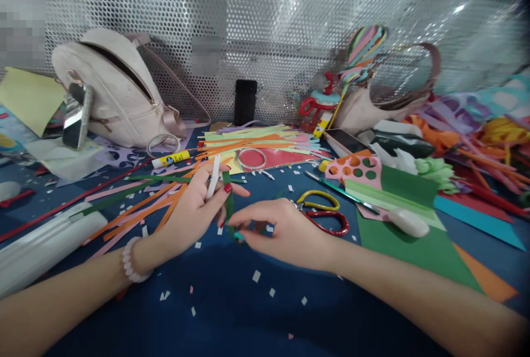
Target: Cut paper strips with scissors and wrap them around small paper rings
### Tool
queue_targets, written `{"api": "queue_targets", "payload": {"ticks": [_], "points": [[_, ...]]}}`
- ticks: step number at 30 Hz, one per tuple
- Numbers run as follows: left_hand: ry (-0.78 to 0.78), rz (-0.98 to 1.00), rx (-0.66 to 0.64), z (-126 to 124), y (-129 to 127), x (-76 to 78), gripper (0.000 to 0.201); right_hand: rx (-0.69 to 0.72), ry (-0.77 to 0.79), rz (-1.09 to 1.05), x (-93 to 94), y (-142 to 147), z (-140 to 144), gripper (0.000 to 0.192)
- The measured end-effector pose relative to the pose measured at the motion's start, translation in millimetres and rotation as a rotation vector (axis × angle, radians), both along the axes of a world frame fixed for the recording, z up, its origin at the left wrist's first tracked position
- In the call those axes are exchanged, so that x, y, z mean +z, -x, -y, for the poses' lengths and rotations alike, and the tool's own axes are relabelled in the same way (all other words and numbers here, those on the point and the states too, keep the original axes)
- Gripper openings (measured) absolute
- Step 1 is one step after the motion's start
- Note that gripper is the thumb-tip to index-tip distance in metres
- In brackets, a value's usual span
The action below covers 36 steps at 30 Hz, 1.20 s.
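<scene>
My left hand [190, 211], with a beaded bracelet at the wrist, pinches a dark green paper strip [229, 194] between thumb and fingers. A narrow white piece [214, 176], perhaps folded paper, sticks up between the same hand's fingers. From the right, my right hand [285, 233] pinches the strip's lower end. Something small and teal [238, 235] shows at those fingertips; its kind cannot be made out. Scissors [318, 211] with one yellow and one red handle lie just behind my right hand, their blades largely hidden.
Colored paper strips [256, 142] are heaped at the back, near a glue stick [170, 159]. A white backpack [111, 92] and an upright phone [245, 102] stand behind. Right are a teal craft knife [342, 192], a white mouse-shaped object [409, 222] and green paper sheets [409, 257].
</scene>
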State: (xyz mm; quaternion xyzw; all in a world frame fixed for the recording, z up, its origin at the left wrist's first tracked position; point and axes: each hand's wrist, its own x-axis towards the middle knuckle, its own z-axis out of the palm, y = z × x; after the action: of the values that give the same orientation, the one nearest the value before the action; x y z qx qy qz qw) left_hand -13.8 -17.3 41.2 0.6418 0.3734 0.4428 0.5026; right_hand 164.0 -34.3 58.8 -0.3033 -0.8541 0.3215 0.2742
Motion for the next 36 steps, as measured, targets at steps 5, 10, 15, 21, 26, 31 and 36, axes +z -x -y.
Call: {"api": "queue_targets", "payload": {"ticks": [5,10,15,21,26,31,36], "points": [[-0.027,-0.034,0.032,-3.4,4.7,3.0,0.018,0.377,0.018,0.3,8.9,6.7,20.2,0.024],[0.029,-0.097,-0.046,-8.2,6.7,-2.2,0.022,0.723,-0.079,0.346,19.2,4.1,47.5,0.017],[0.088,-0.177,-0.233,-0.9,5.3,-8.2,0.023,0.492,-0.162,0.367,36.4,-5.1,34.0,0.008],[-0.028,-0.323,-0.336,13.9,3.7,-0.2,0.019,-0.316,-0.271,0.058,27.4,-9.7,-6.3,0.017],[-0.002,-0.308,-0.359,15.2,2.5,2.3,0.02,-0.281,-0.41,0.06,18.4,-10.8,-6.3,0.012],[0.113,-0.212,-0.399,7.8,3.8,-1.5,0.041,-0.298,-0.601,0.038,25.7,-11.6,2.1,0.016],[0.105,-0.213,-0.416,5.5,4.6,-4.6,0.042,-0.336,-0.581,0.042,36.2,-16.4,1.5,0.014]]}}
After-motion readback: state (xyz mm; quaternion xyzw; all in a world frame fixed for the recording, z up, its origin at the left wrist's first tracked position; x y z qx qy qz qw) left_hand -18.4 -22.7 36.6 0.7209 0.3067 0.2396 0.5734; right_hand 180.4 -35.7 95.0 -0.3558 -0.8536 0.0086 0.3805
